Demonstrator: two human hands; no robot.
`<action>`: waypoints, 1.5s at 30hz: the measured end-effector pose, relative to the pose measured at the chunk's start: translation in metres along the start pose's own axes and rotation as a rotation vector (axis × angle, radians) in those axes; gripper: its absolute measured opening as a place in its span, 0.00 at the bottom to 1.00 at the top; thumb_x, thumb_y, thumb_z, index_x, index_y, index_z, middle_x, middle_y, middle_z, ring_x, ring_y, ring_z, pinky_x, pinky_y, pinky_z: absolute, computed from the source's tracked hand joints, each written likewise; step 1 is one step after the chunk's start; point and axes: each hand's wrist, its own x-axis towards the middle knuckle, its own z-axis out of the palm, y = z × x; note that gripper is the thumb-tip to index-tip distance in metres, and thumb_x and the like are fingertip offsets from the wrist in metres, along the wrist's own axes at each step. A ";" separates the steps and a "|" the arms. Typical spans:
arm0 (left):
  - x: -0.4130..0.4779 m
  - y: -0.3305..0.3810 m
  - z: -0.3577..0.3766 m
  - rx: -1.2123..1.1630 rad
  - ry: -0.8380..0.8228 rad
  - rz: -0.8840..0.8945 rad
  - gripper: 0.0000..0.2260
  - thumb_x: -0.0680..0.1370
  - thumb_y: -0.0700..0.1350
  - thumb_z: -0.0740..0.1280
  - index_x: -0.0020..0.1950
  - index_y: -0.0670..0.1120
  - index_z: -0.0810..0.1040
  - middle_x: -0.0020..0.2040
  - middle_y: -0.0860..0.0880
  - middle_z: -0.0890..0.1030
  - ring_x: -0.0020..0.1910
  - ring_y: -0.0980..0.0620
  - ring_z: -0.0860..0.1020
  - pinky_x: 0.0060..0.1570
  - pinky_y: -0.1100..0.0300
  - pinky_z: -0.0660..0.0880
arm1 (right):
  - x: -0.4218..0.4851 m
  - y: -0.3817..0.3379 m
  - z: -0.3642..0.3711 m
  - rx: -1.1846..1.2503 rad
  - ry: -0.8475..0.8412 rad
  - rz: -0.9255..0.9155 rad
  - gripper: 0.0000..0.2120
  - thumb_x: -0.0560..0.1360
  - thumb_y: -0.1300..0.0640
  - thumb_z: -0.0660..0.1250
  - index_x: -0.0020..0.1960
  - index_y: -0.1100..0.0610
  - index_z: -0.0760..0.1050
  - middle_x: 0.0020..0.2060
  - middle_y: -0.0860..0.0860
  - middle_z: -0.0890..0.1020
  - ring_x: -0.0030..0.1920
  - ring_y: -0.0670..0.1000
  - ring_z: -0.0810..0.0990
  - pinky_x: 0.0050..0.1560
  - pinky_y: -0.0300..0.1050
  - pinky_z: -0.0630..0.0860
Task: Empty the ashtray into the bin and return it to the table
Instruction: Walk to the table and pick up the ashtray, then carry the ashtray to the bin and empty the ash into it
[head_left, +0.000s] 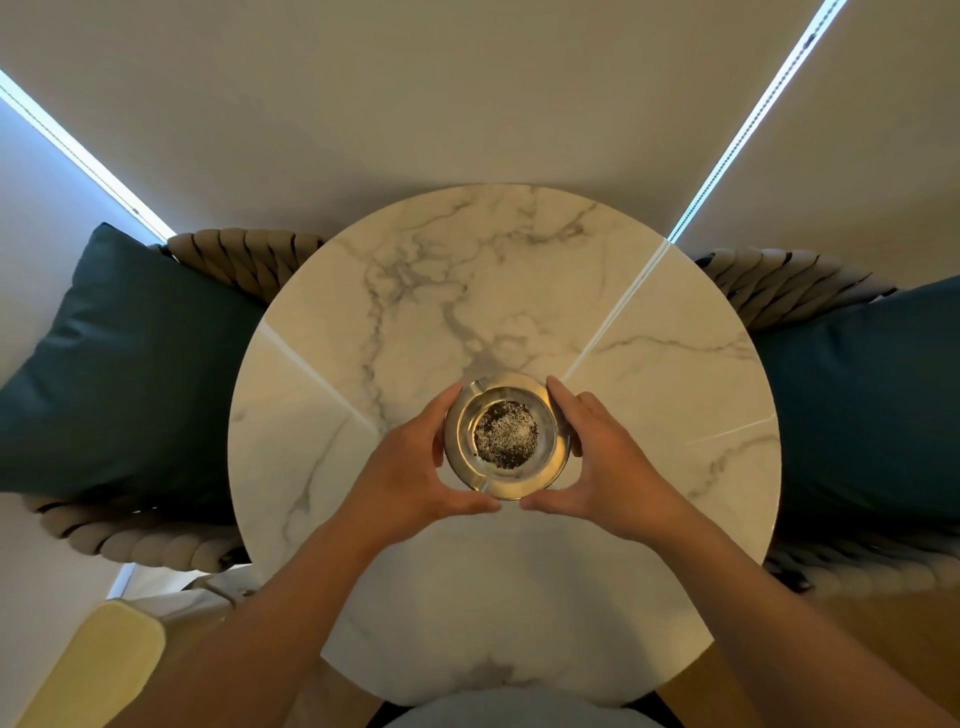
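Two bare forearms reach in from the near edge over the round marble table (649, 364); the left hand (410, 467) and the right hand (608, 462) cup a round metal ashtray (506, 435) from either side, each grip curled around its rim, thumbs nearly meeting at the near edge and fingers wrapping the far sides; the ashtray sits near the middle of the table, upright, with a dark heap of ash (505, 431) speckled white in its bowl; whether it rests on the marble or is just lifted cannot be told; farther out, a teal cushion (130, 364) on a woven chair (244, 257) lies left, another teal cushion (862, 405) right.
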 end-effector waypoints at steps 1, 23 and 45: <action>-0.005 0.000 -0.002 -0.022 0.003 0.000 0.51 0.53 0.66 0.79 0.72 0.70 0.58 0.45 0.66 0.76 0.39 0.58 0.73 0.38 0.70 0.71 | -0.004 -0.004 -0.001 0.003 0.001 -0.007 0.61 0.57 0.42 0.81 0.79 0.51 0.50 0.49 0.33 0.64 0.50 0.31 0.67 0.48 0.24 0.65; -0.031 -0.003 -0.055 -0.104 -0.128 0.133 0.51 0.57 0.45 0.85 0.75 0.48 0.64 0.42 0.74 0.76 0.40 0.70 0.76 0.40 0.78 0.69 | -0.034 -0.066 0.040 -0.016 0.168 0.066 0.60 0.58 0.43 0.81 0.79 0.51 0.49 0.49 0.35 0.66 0.50 0.31 0.68 0.45 0.26 0.66; -0.206 0.029 0.012 -0.076 0.189 -0.054 0.47 0.58 0.61 0.81 0.66 0.78 0.54 0.53 0.78 0.73 0.52 0.73 0.75 0.43 0.80 0.70 | -0.133 -0.076 0.055 -0.157 -0.092 -0.231 0.59 0.58 0.43 0.81 0.78 0.56 0.52 0.48 0.34 0.65 0.49 0.28 0.66 0.46 0.23 0.64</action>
